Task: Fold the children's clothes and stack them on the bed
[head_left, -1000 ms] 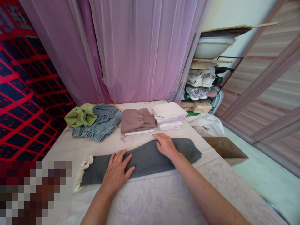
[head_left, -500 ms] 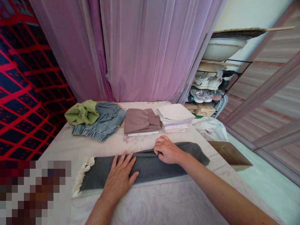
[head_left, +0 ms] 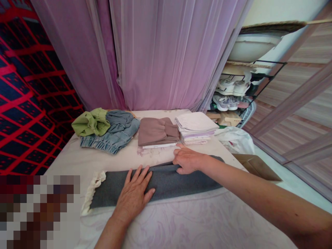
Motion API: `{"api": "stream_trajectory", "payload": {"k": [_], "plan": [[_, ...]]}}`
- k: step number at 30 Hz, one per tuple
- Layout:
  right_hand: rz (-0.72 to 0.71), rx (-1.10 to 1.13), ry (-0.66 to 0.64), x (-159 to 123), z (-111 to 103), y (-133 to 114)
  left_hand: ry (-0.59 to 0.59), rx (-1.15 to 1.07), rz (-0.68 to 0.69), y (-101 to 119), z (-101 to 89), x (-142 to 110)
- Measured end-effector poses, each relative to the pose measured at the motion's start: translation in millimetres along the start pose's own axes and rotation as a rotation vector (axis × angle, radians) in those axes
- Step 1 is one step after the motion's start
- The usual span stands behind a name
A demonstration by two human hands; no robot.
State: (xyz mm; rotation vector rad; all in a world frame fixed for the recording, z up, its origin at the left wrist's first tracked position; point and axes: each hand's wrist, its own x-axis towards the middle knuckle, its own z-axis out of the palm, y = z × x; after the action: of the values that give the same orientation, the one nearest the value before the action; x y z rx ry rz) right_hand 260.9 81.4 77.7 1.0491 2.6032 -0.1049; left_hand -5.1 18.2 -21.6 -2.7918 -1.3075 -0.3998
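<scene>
Dark grey trousers lie folded lengthwise across the table, with a gathered cream waistband at the left end. My left hand rests flat on their left half, fingers spread. At the far edge of the cloth, right of the middle, my right hand has its fingers curled round the edge and its index finger stretched forward. A loose fold runs into that hand, which hides exactly how the cloth is gripped. The right forearm covers part of the trousers' right end.
Behind the trousers lie a green garment on blue jeans, a folded brown garment and a stack of pale folded clothes. A purple curtain hangs behind. To the right stand a shoe rack and a cardboard box.
My right hand has shifted slightly and its index finger now stretches forward. More of the right forearm lies over the trousers' right end. My left hand stays flat in place.
</scene>
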Motion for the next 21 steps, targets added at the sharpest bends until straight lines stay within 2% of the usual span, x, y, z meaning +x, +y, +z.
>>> {"api": "stream_trajectory", "payload": {"k": [4, 8, 12, 15, 18, 21], "plan": [[0.002, -0.024, 0.084, 4, 8, 14, 0.009, 0.012, 0.008, 0, 0.7, 0], [0.115, 0.241, 0.178, 8, 41, 26, 0.006, 0.008, 0.043, -1, 0.8, -1], [0.234, 0.493, 0.402, 6, 77, 25, -0.035, -0.033, 0.074, -1, 1.1, -1], [0.301, 0.52, 0.555, -1, 86, 15, -0.057, -0.063, 0.058, 0, 0.6, -1], [0.411, 0.412, 0.667, -10, 82, -7, -0.054, -0.079, 0.035, 0, -0.4, 0], [0.488, 0.319, 0.69, -16, 79, -36, -0.057, -0.082, 0.03, 0, -0.3, 1]]}}
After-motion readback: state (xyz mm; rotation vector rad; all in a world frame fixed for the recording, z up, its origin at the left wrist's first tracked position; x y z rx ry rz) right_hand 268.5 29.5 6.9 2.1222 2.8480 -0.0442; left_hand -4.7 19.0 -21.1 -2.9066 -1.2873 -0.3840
